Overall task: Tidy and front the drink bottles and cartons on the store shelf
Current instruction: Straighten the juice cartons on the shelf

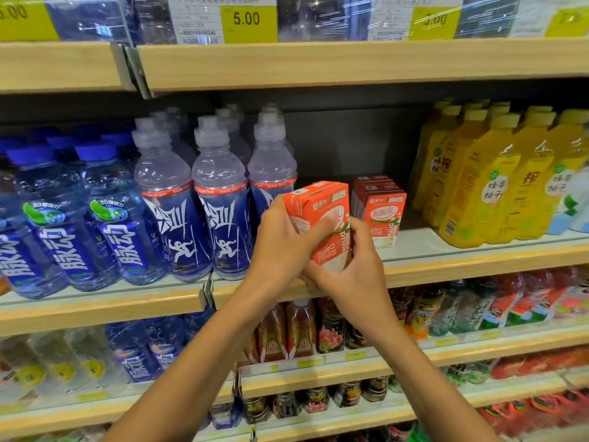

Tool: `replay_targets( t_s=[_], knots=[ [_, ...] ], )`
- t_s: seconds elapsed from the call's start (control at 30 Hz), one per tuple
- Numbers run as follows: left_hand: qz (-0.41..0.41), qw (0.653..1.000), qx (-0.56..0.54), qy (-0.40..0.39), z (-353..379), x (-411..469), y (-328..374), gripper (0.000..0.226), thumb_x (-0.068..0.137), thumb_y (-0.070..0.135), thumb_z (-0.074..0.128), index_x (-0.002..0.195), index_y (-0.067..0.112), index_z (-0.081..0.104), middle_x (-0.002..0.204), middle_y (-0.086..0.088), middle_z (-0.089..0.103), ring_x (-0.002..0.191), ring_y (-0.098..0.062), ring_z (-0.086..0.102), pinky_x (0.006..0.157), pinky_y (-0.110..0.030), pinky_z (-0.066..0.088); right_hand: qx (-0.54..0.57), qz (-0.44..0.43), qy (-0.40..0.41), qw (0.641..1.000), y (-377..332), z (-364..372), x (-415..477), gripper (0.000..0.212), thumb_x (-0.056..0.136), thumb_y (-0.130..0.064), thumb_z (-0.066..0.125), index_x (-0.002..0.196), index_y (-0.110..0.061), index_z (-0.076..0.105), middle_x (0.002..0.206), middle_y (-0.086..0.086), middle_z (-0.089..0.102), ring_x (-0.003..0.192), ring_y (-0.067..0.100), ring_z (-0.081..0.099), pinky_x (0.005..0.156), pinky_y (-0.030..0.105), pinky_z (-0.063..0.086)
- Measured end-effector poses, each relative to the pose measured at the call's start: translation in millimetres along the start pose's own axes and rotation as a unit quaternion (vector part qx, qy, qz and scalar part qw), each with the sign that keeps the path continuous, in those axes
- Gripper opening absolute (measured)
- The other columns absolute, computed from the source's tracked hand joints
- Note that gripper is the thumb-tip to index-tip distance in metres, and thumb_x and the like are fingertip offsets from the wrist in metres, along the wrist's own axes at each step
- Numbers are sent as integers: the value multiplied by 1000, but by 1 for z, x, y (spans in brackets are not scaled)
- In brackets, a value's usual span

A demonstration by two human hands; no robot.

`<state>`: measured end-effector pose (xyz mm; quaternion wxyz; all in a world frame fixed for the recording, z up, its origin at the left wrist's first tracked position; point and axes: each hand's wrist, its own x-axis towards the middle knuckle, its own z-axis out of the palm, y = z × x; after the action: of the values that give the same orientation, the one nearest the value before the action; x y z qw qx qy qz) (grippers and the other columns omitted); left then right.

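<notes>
Left hand, right hand round carton

A shelf unit fills the view, several boards one above another, front edges in light wood colour. Behind the middle board is a dark back panel. A yellow price tag reading 5.00 stands at the top. A grey bracket joins two boards.
</notes>
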<state>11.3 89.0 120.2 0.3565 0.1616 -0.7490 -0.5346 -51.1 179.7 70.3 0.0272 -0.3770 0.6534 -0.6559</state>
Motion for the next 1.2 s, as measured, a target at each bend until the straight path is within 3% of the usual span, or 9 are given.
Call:
replay_targets(
  t_s=[0.13, 0.33, 0.47, 0.57, 0.63, 0.73, 0.87, 1.0, 1.2],
  knots=[
    [-5, 992, -70, -108, -12, 8, -2, 35, 78, 27, 73, 109, 26, 59, 94, 12, 73, 89, -1, 69, 65, -13, 53, 42, 41, -74, 996, 1, -28, 7, 58, 76, -39, 72, 127, -22, 51, 113, -10, 65, 101, -1, 63, 79, 12, 50],
    [8, 979, -111, -172, 5, 11, -15, 44, 71, 36, 71, 111, 29, 56, 100, 18, 71, 96, -1, 67, 69, -13, 52, 19, 25, -46, 998, 9, -54, 11, 40, 75, -35, 70, 112, -23, 63, 105, -12, 70, 100, 4, 65, 85, 20, 53],
    [64, 983, -37, -169, 25, 15, -27, 42, 75, 46, 65, 113, 33, 54, 109, 14, 66, 105, 3, 62, 83, -14, 51, -6, 31, 3, 999, 25, -77, 12, 41, 72, -38, 70, 110, -25, 63, 105, -9, 71, 101, 7, 65, 89, 30, 53],
    [105, 978, 69, -164, 30, 15, -51, 42, 88, 48, 56, 124, 25, 54, 122, 8, 62, 116, -4, 56, 100, -27, 46, -43, 45, 57, 996, 42, -97, 17, 50, 73, -39, 67, 116, -13, 62, 107, -6, 69, 102, 9, 64, 91, 36, 53],
    [138, 955, 198, -175, 30, 13, -72, 44, 95, 46, 51, 133, 25, 50, 132, 6, 57, 122, -7, 51, 105, -30, 41, -60, 54, 92, 992, 53, -106, 22, 48, 78, -33, 69, 118, -8, 62, 108, -1, 69, 103, 14, 63, 93, 41, 52],
    [215, 869, 394, -209, 27, 11, -98, 49, 98, 46, 43, 142, 22, 42, 143, 3, 48, 130, -11, 42, 105, -24, 31, -81, 70, 124, 986, 67, -109, 28, 38, 83, -23, 71, 118, -10, 62, 109, 1, 68, 105, 16, 62, 93, 44, 52],
    [327, 762, 519, -209, 23, 13, -109, 47, 96, 40, 50, 131, 10, 57, 132, -7, 59, 119, -19, 57, 97, -30, 46, -101, 70, 141, 982, 78, -104, 33, 40, 82, -25, 72, 119, -11, 64, 114, 2, 66, 107, 16, 61, 91, 37, 53],
    [380, 745, 515, -187, 24, 16, -114, 44, 96, 39, 45, 124, 9, 61, 124, -7, 63, 109, -18, 63, 87, -29, 54, -133, 52, 163, 976, 85, -97, 41, 42, 81, -24, 74, 120, -12, 65, 115, 4, 62, 104, 10, 59, 85, 24, 53],
    [390, 743, 509, -192, 24, 17, -118, 50, 97, 40, 34, 124, 8, 60, 124, -8, 62, 109, -18, 62, 87, -29, 54, -133, 50, 183, 973, 90, -93, 46, 35, 82, -24, 72, 116, -16, 68, 113, 1, 67, 107, 11, 60, 91, 36, 53]
  ],
)
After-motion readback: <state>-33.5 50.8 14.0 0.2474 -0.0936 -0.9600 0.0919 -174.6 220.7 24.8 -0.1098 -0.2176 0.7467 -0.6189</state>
